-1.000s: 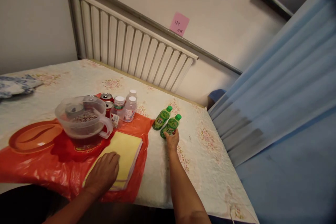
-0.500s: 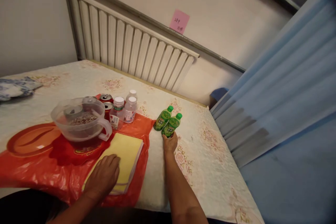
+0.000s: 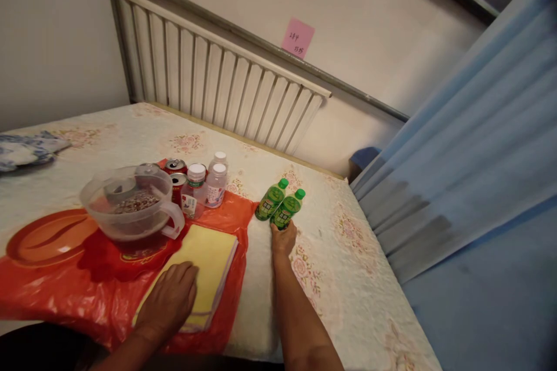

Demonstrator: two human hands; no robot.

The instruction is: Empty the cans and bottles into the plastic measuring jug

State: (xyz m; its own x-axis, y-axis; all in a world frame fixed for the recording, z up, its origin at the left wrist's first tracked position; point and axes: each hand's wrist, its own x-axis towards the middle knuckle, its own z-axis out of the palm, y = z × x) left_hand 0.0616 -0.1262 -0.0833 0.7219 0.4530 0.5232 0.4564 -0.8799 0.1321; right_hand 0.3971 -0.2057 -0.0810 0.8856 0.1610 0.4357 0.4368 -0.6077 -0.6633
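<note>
In the head view, the right hand grips the right green bottle low down, fingers curled round its near side, perhaps for a steady hold near the base. This bottle stands on the floral cloth, close against the left green bottle, seemingly paired. The left hand lies palm down, fingers loosely bent, on a yellow pad, apparently just for support. To the left, a red plastic sheet lies under the clear jug, probably guarding the cloth from drips.
</note>
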